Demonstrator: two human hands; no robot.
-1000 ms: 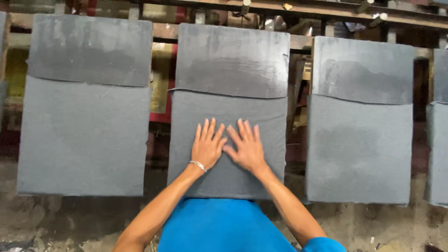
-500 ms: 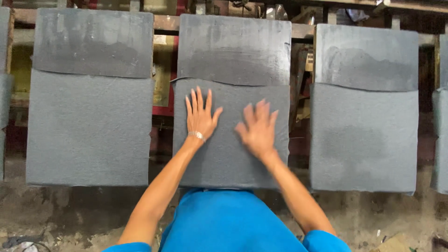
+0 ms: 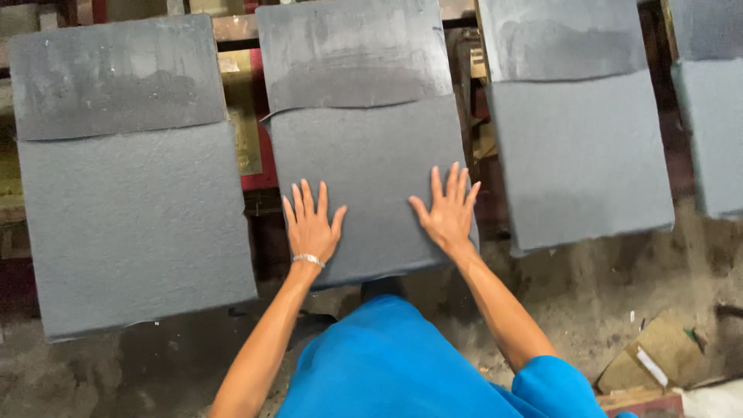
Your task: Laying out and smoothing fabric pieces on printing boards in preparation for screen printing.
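Head view: left hand (image 3: 311, 226) and right hand (image 3: 448, 210) flat, unclenched, now wider apart on grey sheet (image 3: 370, 166).

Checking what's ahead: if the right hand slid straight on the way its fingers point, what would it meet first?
The right hand lies flat on the middle grey sheet; straight ahead comes that sheet's curved upper edge, then the darker panel, probably.

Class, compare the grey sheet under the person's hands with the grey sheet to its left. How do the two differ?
The middle sheet has both the left hand and right hand pressed flat on it; the left sheet is untouched. The middle sheet looks narrower, the left sheet broader. Both are grey and felt-like, each with a smoother, darker band at the top.
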